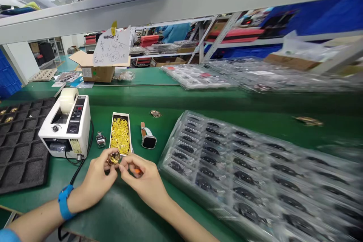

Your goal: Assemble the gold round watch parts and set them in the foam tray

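Note:
My left hand (96, 177), with a blue band at the wrist, is closed around a small shiny gold-and-dark metal part (114, 158). Beside it, my right hand (143, 179) is pinched, its thumb and forefinger close to that part. A small orange object (138, 171) shows between the right-hand fingers; its kind is hidden. Just beyond both hands stands a white box (129, 130) filled with yellow ring-like pieces (120, 134). A watch (148, 141) with a light-and-brown strap lies to the right of it.
At left are a white tape dispenser (82, 121), its black cable, a tally counter (100, 139) and a black foam tray (19, 159). Stacked clear trays (195, 181) of dark parts fill the right. Loose metal parts (155, 113) lie behind. A shelf beam (181, 2) crosses overhead.

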{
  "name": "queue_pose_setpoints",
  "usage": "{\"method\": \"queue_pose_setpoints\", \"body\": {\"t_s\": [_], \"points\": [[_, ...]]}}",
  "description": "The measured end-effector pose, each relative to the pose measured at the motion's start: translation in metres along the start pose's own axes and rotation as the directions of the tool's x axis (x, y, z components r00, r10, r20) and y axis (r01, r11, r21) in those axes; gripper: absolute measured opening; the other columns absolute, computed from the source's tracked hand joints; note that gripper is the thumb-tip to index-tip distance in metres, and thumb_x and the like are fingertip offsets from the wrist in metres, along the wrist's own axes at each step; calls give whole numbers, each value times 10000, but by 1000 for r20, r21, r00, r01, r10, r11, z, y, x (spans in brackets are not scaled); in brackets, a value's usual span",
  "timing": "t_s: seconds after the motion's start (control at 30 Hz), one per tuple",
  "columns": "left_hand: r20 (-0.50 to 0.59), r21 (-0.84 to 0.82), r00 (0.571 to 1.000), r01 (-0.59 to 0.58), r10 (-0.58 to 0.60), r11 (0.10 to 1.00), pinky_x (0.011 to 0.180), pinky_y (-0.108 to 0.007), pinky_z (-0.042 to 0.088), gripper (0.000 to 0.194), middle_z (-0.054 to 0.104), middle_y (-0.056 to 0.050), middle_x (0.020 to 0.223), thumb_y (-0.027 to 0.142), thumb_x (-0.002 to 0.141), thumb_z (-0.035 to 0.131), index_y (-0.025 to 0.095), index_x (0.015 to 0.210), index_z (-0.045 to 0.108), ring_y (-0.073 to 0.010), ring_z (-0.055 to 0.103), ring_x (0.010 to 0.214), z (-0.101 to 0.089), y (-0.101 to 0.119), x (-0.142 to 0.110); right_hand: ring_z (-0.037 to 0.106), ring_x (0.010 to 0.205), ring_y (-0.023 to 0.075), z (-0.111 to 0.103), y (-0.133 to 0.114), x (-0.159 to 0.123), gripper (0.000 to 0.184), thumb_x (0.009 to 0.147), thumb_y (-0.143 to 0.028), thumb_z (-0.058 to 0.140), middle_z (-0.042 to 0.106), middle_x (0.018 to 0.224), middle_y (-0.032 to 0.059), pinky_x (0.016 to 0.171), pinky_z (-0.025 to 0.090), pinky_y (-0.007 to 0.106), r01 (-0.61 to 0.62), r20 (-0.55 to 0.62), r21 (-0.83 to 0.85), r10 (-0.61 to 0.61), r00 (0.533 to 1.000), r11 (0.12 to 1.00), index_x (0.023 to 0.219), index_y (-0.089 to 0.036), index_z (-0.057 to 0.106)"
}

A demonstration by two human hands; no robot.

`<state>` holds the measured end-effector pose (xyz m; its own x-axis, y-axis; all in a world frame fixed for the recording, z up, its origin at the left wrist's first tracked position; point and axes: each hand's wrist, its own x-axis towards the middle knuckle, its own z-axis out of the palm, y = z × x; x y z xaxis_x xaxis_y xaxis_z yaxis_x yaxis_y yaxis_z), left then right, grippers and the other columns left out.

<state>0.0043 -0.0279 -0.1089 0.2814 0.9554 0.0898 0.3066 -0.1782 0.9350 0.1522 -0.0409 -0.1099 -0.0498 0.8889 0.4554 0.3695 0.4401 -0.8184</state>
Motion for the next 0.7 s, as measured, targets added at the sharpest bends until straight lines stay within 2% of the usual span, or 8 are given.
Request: {"method": "queue_pose_setpoints", "body": {"t_s": [0.1, 0.2, 0.27, 0.4, 0.5, 0.57, 0.63, 0.7], "points": [[-58, -173, 993, 92, -103, 981, 810, -315, 538, 434, 698, -62, 936, 70, 687, 532, 166, 1111, 539, -192, 682, 875, -5, -9, 11, 321, 412, 71, -8, 3, 9, 167, 761, -302, 526, 382, 493, -67, 389, 256, 196, -248, 44, 155, 244, 969, 956, 631, -202, 499], [-58, -398, 974, 178, -218, 900, 859, -333, 520, 435, 693, -68, 944, 106, 637, 612, 161, 1058, 521, -205, 678, 923, -11, -12, 19, 271, 404, 57, -12, 16, 20, 297, 709, -447, 544, 370, 479, -70, 388, 200, 197, -542, 135, 294, 527, 839, 787, 573, -211, 425], [-40, -439, 972, 193, -233, 877, 874, -342, 508, 453, 695, -60, 917, 135, 615, 648, 162, 1049, 520, -212, 678, 926, -14, -9, 20, 213, 367, 46, -11, 25, 25, 327, 688, -487, 522, 352, 434, -81, 373, 157, 198, -615, 207, 296, 579, 789, 731, 555, -224, 382], [-27, -457, 970, 202, -240, 866, 869, -343, 507, 476, 698, -57, 907, 161, 589, 671, 160, 1043, 528, -219, 683, 918, -16, -4, 20, 171, 345, 38, -11, 26, 25, 230, 638, -421, 515, 426, 456, -86, 368, 136, 192, -661, 299, 295, 591, 750, 690, 710, -212, 449], [-37, -471, 970, 194, -239, 861, 862, -342, 513, 480, 706, -64, 908, 175, 575, 685, 156, 1030, 532, -232, 686, 927, -19, -2, 21, 210, 373, 43, -27, 9, 21, 253, 649, -399, 518, 460, 544, -80, 389, 169, 194, -634, 281, 312, 569, 773, 707, 807, -205, 479], [-39, -470, 971, 192, -238, 862, 870, -341, 510, 475, 717, -67, 897, 180, 571, 696, 156, 1018, 535, -241, 686, 943, -22, -1, 21, 306, 416, 66, -50, -4, 20, 240, 695, -410, 528, 470, 578, -62, 421, 245, 208, -539, 203, 245, 501, 841, 806, 816, -203, 523], [-25, -471, 969, 206, -247, 858, 863, -341, 515, 474, 727, -67, 879, 183, 569, 698, 154, 1015, 538, -247, 693, 935, -24, 3, 21, 450, 520, 113, -80, -10, 23, 203, 767, -394, 512, 532, 628, -18, 502, 344, 237, -367, 63, -10, 367, 928, 930, 783, -202, 576], [-8, -476, 965, 226, -262, 850, 842, -341, 529, 478, 733, -69, 871, 182, 565, 690, 148, 1018, 540, -248, 704, 900, -27, 7, 20, 568, 680, 170, -114, -9, 30, 191, 827, -314, 477, 633, 770, 41, 605, 398, 265, -249, -59, -452, 250, 966, 856, 779, -201, 624]]}}
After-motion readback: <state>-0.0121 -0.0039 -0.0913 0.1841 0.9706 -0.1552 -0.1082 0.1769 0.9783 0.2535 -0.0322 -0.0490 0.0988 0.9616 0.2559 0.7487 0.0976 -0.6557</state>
